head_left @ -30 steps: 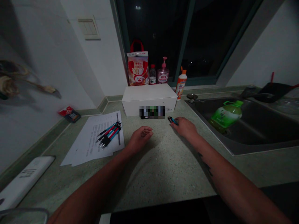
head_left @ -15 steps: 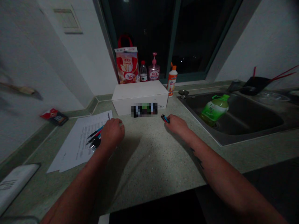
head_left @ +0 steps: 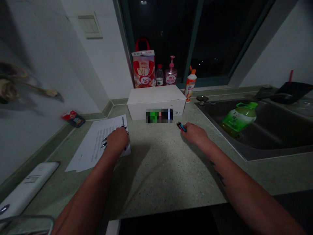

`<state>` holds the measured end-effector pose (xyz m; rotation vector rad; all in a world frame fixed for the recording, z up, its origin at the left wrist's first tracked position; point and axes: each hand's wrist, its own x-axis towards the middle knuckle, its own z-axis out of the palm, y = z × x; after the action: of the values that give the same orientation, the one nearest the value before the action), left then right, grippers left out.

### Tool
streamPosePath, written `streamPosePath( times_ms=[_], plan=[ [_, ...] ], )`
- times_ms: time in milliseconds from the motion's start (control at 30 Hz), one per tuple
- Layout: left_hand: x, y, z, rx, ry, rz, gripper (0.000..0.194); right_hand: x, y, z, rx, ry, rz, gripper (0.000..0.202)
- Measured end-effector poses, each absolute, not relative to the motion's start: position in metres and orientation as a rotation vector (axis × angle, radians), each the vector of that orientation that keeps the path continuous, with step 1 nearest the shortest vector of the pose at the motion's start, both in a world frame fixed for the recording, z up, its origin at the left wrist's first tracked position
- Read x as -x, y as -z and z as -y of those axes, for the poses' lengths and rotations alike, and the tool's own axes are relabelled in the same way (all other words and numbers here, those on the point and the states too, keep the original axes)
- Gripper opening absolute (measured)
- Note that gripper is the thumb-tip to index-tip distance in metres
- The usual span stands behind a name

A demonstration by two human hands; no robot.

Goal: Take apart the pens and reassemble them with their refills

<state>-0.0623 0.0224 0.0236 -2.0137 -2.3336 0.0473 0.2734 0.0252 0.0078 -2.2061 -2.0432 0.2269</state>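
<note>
My left hand (head_left: 117,141) is closed low over the printed papers (head_left: 94,145) at the left. Dark pens (head_left: 104,143) poke out at its left side, and black ends show by its fingertips; the hand hides most of them. On the right, my right hand (head_left: 195,133) grips a small bundle of pens (head_left: 181,126), black with blue and red parts, just above the counter. Between and behind the hands stands a white box (head_left: 156,98). A phone-like dark object with a blurred screen (head_left: 159,116) leans on its front.
A metal sink (head_left: 276,133) at the right holds a green jug (head_left: 239,116). Bottles (head_left: 170,76) and a red bag (head_left: 144,70) stand behind the box. A white device (head_left: 31,186) and a red-and-black packet (head_left: 73,118) lie at the left on the counter (head_left: 166,182).
The view has turned left. My left hand has shifted over the pens and now covers more of them. The right hand keeps its pens in nearly the same spot.
</note>
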Motion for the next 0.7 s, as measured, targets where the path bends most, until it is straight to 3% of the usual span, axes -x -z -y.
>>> streamPosePath(
  times_ms=[367, 600, 700],
  plan=[
    [0.049, -0.021, -0.019, 2.228, 0.06, 2.175, 0.024, -0.262, -0.024, -0.017, 2.017, 0.012, 1.956, 0.036],
    [-0.003, -0.005, 0.001, 2.805, 1.021, 1.827, 0.018, -0.229, -0.017, -0.001, 1.251, -0.386, 2.234, 0.027],
    [-0.016, 0.005, 0.01, 2.94, 1.306, 1.804, 0.017, -0.219, -0.009, 0.003, 1.144, -0.566, 2.28, 0.017]
  ],
)
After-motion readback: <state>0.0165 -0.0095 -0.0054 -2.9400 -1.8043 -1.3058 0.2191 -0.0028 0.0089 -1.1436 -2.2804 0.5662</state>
